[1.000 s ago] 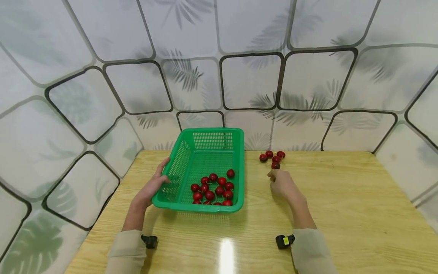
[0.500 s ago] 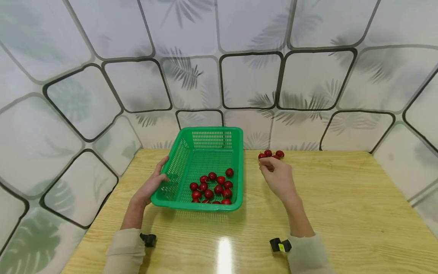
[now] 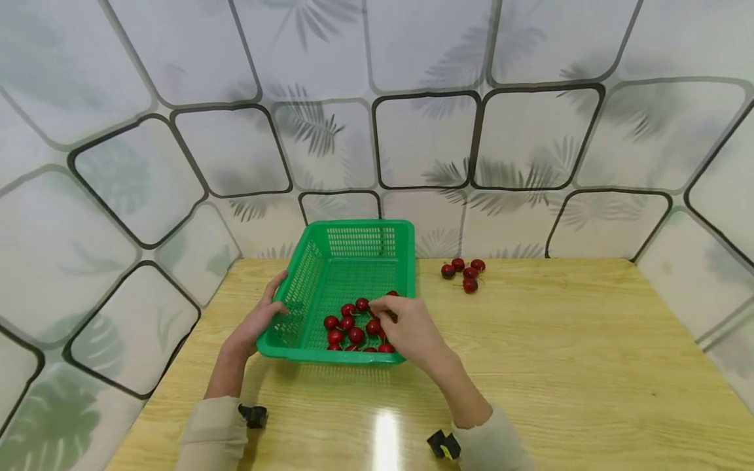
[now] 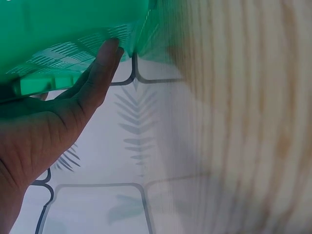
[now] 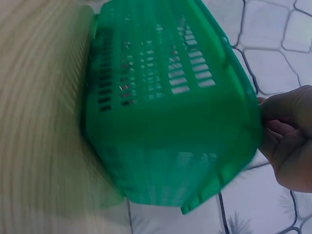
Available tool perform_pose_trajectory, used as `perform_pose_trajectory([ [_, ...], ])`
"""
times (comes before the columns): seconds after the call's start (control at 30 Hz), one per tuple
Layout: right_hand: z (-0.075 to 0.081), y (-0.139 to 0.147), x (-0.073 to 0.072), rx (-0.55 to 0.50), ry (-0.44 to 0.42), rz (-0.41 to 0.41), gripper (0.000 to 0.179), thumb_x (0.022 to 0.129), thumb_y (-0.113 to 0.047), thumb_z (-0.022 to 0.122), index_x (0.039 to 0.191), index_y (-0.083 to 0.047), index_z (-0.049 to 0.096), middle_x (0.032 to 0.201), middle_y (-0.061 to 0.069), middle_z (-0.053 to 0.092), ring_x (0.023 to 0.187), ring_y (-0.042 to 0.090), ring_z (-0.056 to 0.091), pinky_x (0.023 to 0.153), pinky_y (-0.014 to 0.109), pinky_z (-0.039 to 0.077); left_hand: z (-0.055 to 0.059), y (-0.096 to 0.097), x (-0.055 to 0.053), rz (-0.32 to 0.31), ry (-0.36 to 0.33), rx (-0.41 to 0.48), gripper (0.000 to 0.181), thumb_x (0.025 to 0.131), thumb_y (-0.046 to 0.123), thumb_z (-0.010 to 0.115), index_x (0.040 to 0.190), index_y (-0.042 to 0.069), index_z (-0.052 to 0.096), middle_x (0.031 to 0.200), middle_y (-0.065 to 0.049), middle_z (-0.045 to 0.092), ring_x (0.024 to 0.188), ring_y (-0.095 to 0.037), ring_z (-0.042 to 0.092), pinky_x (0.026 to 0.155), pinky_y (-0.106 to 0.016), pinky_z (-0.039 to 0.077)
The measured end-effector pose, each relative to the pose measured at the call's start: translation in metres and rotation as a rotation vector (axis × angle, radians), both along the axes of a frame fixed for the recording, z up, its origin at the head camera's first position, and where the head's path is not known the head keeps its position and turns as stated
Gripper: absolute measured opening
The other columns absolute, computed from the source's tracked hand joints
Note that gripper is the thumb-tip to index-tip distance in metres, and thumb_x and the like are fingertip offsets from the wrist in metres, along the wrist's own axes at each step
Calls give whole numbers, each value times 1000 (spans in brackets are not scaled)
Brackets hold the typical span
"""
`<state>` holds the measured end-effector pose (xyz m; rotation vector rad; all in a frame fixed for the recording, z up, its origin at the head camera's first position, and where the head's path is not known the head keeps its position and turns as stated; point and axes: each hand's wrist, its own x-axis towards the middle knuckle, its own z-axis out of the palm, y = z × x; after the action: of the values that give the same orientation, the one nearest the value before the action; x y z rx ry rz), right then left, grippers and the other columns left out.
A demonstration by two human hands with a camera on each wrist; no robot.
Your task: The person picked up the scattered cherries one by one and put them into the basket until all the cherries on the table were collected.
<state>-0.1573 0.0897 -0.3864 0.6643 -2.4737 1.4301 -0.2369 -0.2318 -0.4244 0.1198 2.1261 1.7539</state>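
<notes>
A green plastic basket [image 3: 336, 355] with slotted walls stands at the centre left in the head view, with several red cherries [image 3: 356, 335] gathered at its near right end. My left hand [image 3: 260, 322] grips the basket's left side, thumb over the rim and fingers outside; the left wrist view shows those fingers [image 4: 105, 56] along the slotted wall. Over the basket's right rim reaches my right hand [image 3: 410, 327], thumb and fingertips pinched at a cherry that the hand mostly hides. In the right wrist view, the basket's rim partly covers the curled fingers [image 5: 280, 126].
Several more cherries [image 3: 470, 273] lie in a loose group on the wooden table [image 3: 565, 366], right of the basket near the back edge. A patterned cloth backdrop [image 3: 424, 140] rises behind and beside the table.
My right hand has moved left from the loose cherries, first lifting over them, and now reaches over the basket's right rim. The left hand keeps its grip on the basket.
</notes>
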Motion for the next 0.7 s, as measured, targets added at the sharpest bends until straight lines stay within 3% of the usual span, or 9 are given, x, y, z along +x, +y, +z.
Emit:
perform_pose_trajectory([
  [0.07, -3, -9, -3, 59, -36, 22, 22, 95, 5, 59, 112, 1, 73, 104, 12, 74, 59, 7, 54, 54, 17, 42, 0, -1, 0, 2, 1, -2, 89, 91, 4, 41, 160, 37, -5, 160, -24, 1, 103, -32, 52, 76, -35, 52],
  [0.17, -7, -19, -9, 127, -97, 61, 26, 94, 8, 54, 116, 5, 70, 108, 17, 72, 56, 7, 45, 52, 19, 37, -1, -3, 0, 3, 9, -8, 89, 92, 5, 42, 160, 37, -5, 161, -21, -1, 109, -36, 48, 78, -36, 50],
  [0.23, -10, -23, -14, 167, -121, 89, 29, 93, 11, 51, 115, 7, 69, 110, 20, 71, 64, 11, 55, 58, 23, 45, -1, -3, 0, 1, 11, -5, 88, 92, 5, 42, 160, 38, -4, 161, -21, -1, 110, -36, 47, 78, -37, 50],
  [0.3, -12, -25, -19, 215, -132, 108, 30, 93, 12, 50, 114, 8, 70, 112, 21, 71, 84, 19, 66, 70, 29, 53, -2, -3, 1, 1, 11, -8, 88, 92, 5, 42, 160, 37, -4, 160, -21, 1, 108, -36, 48, 77, -37, 50],
  [0.4, -13, -29, -26, 291, -159, 124, 33, 91, 16, 48, 114, 7, 70, 114, 21, 70, 106, 32, 66, 84, 39, 55, -2, -4, 2, -5, 10, -10, 88, 92, 5, 41, 160, 37, -5, 159, -23, 3, 103, -34, 52, 76, -38, 51],
  [0.53, -14, -32, -37, 364, -185, 132, 39, 84, 22, 46, 111, 8, 72, 111, 20, 71, 107, 33, 66, 85, 40, 56, -2, -3, 1, -3, 11, -14, 88, 91, 6, 41, 160, 37, -3, 158, -23, 4, 100, -34, 53, 75, -39, 51],
  [0.7, -19, -36, -47, 466, -199, 131, 37, 80, 21, 51, 103, 4, 74, 107, 14, 72, 98, 24, 67, 78, 30, 55, -2, -2, -1, 0, 4, -5, 88, 91, 5, 42, 160, 37, -3, 159, -22, 4, 100, -33, 53, 75, -38, 51],
])
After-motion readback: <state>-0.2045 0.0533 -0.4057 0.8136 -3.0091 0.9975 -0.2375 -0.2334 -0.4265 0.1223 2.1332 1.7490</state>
